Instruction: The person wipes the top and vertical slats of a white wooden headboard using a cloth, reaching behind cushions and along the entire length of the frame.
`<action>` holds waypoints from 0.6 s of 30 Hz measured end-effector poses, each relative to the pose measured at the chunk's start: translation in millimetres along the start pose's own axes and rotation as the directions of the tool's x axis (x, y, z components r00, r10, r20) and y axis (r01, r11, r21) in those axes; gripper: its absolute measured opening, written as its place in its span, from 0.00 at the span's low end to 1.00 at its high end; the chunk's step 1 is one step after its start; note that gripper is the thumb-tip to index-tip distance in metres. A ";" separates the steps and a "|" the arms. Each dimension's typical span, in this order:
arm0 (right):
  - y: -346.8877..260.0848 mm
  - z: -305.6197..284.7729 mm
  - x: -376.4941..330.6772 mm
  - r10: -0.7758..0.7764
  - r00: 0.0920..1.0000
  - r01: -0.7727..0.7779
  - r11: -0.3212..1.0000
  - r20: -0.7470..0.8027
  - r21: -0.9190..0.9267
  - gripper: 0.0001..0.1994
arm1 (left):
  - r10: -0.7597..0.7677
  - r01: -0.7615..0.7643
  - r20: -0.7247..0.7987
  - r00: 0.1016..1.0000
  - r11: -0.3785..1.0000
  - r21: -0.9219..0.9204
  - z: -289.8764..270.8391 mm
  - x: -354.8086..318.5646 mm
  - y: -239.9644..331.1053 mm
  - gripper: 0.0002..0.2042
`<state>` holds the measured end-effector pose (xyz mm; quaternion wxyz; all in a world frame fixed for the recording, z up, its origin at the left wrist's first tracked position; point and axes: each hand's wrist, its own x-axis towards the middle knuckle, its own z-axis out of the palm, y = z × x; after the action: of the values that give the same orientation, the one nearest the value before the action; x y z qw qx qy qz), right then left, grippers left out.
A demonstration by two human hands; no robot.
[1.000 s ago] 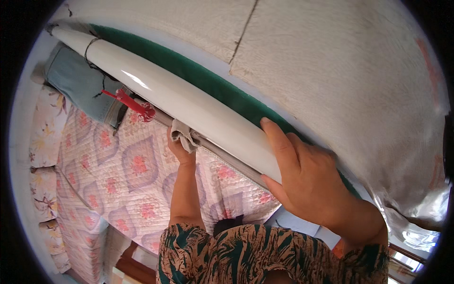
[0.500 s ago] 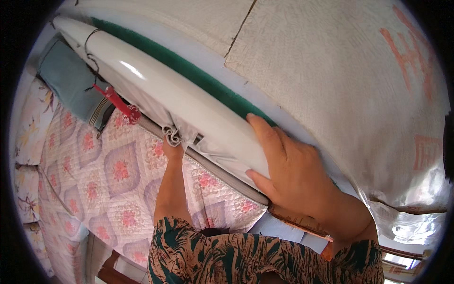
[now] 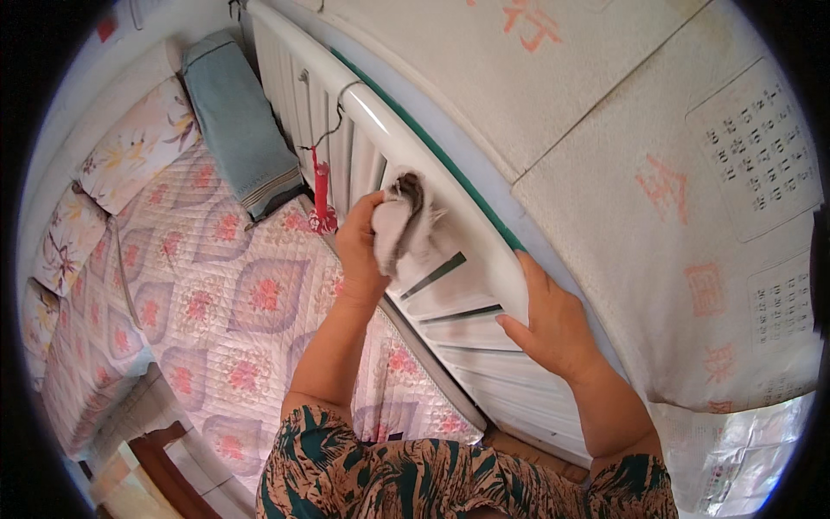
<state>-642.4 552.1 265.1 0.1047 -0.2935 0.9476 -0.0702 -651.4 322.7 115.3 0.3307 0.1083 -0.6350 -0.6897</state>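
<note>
A bunched pale cloth [image 3: 402, 221] with a dark, dirty fold is gripped in my left hand [image 3: 359, 246]. It is held at the front of a white slatted panel [image 3: 346, 82] with a rounded top rail, which looks like a radiator. My right hand [image 3: 558, 324] clasps that rail further along, thumb on the front side and fingers over the top. Dark gaps show between the slats below the cloth. A red ribbon-like thing [image 3: 321, 195] hangs from a dark cord tied around the rail, left of my left hand.
A bed with a pink flowered quilt [image 3: 251, 346] lies along the panel's left. At its head are flowered pillows [image 3: 138, 147] and a blue-grey cushion [image 3: 238, 121]. Behind the rail runs a green strip [image 3: 415, 138], then a wall covered with pale printed sheets [image 3: 596, 199].
My left hand has brought the cloth up from beside the mattress edge to the upper slats. My right hand still clasps the rail. The view has shifted, showing more of the slats.
</note>
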 end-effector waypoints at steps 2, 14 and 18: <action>-0.4 -2.9 -4.5 -0.044 0.998 0.043 0.999 -0.043 -0.032 0.40 | 0.229 -0.207 -0.102 0.968 0.959 0.191 -27.9 10.4 -36.0 0.15; -4.9 -3.7 -0.1 0.100 0.993 -0.104 0.992 0.067 0.067 0.41 | 0.379 -0.301 -0.097 0.920 0.843 0.447 -4.9 48.8 -39.6 0.13; -7.8 -1.9 1.8 0.072 0.996 -0.073 0.997 0.048 0.028 0.41 | 0.163 -0.121 -0.100 0.982 0.934 0.336 -22.8 32.6 -104.6 0.11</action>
<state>-640.0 544.9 268.1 0.1338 -0.2588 0.9538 -0.0736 -696.5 282.4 21.1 0.3966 0.1588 -0.7250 -0.5402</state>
